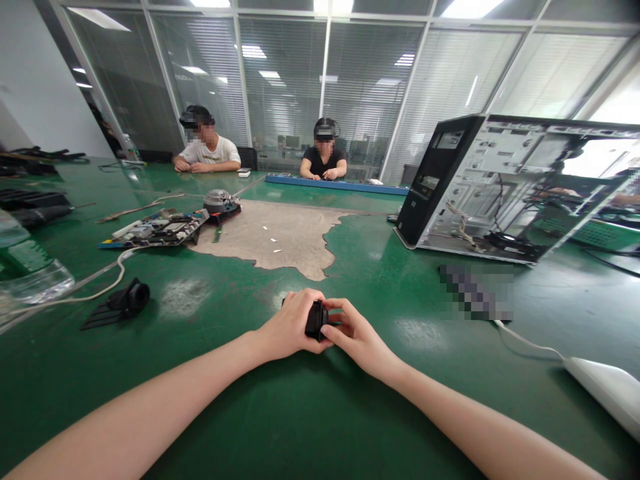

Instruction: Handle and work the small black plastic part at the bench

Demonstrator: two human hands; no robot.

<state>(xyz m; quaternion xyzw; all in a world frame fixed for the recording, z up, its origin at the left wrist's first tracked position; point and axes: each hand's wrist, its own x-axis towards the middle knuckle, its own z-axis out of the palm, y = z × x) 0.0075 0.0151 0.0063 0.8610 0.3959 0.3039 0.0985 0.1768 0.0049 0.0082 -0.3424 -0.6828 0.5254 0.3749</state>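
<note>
A small black part sits between both my hands just above the green table. My left hand is curled round its left side, fingers closed on it. From the right, my right hand pinches the same part with thumb and fingers. What the part is I cannot make out; most of it is hidden by my fingers.
An open computer case lies at the right. A circuit board and a fan lie at the left, a black camera-like piece with a white cable nearer. A worn bare patch marks the table's middle. Two people sit at the far side.
</note>
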